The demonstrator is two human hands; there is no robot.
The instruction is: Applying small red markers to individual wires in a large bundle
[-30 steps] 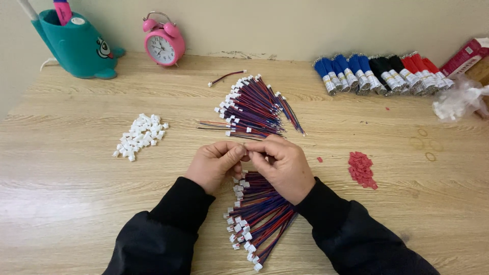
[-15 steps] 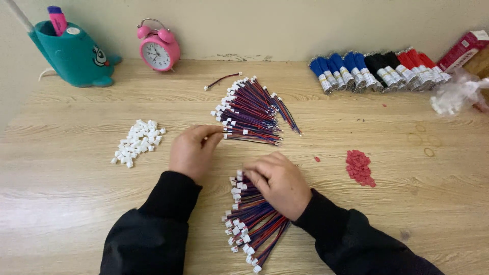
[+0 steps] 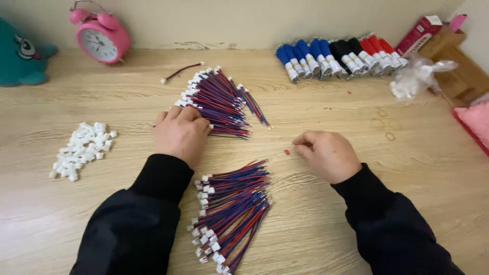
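My left hand (image 3: 181,133) lies palm down on the near edge of a fanned pile of red-and-blue wires with white plugs (image 3: 219,99); its fingertips touch the wires, and what is under them is hidden. My right hand (image 3: 328,154) rests on the table to the right, apart from the wires, with its fingers curled together. Its fingertips are beside a tiny red bit (image 3: 287,152). A second bundle of the same wires (image 3: 232,206) lies between my forearms, near the front edge.
A heap of small white plugs (image 3: 81,148) lies at the left, and a single loose wire (image 3: 181,72) behind the far pile. Along the back stand a pink alarm clock (image 3: 99,36), a teal toy (image 3: 20,56), a row of markers (image 3: 336,56), a plastic bag (image 3: 417,79) and a red box (image 3: 420,33).
My hands have parted: the left one reached forward onto the far wire pile, and the right one left the near bundle and moved right. The view has shifted closer.
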